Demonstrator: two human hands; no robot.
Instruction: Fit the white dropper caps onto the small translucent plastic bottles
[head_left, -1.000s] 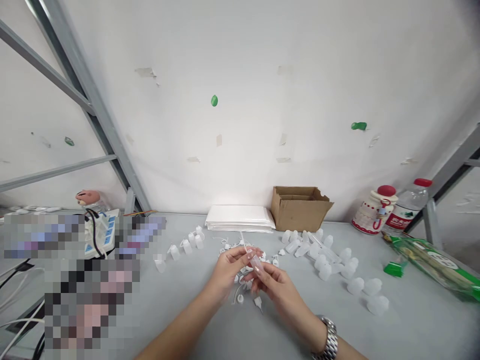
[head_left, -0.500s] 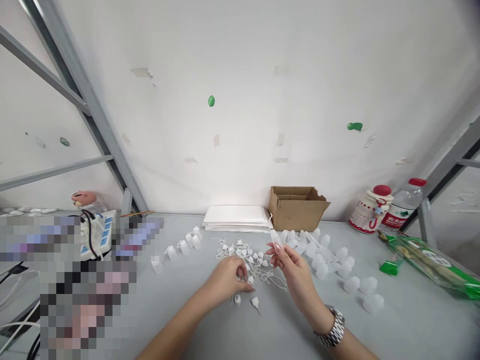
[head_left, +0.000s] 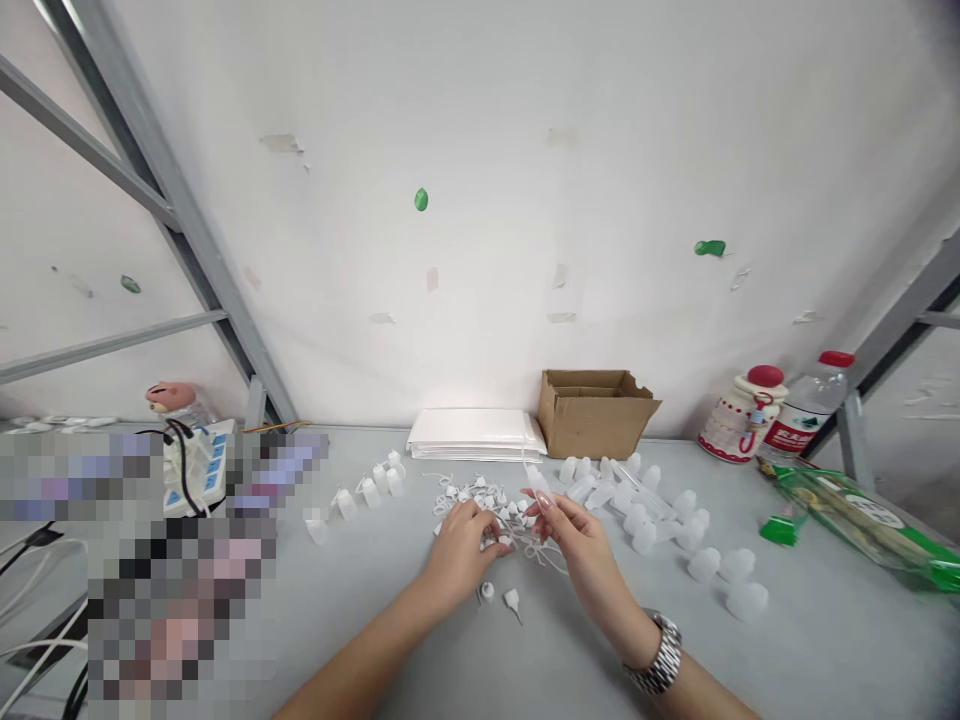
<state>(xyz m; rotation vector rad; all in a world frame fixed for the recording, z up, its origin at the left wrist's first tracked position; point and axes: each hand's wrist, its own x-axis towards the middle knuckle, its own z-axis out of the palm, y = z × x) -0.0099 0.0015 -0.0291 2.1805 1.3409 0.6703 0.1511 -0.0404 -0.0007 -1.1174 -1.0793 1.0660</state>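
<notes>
My right hand (head_left: 566,525) pinches a small translucent plastic tube (head_left: 538,480) upright, its narrow end upward. At the front of a pile of small white caps with cords (head_left: 484,492), my left hand (head_left: 466,545) has its fingers curled in, with a white cap (head_left: 505,542) at the fingertips. The fingers partly hide that cap. Closer to me lie a white cap with a thin tip (head_left: 512,600) and another small white cap (head_left: 486,592). Several translucent plastic bottles (head_left: 643,530) lie right of my right hand.
Several capped translucent bottles (head_left: 369,492) stand in a slanted row at left. A white stack of flat packets (head_left: 472,435) and an open cardboard box (head_left: 596,425) rest by the wall. At right are a red-lidded flask (head_left: 735,420), a water bottle (head_left: 806,410) and a green plastic packet (head_left: 874,525).
My left hand has moved a little farther away, into the pile of caps. My right hand has shifted slightly left with the tube, closer to my left hand.
</notes>
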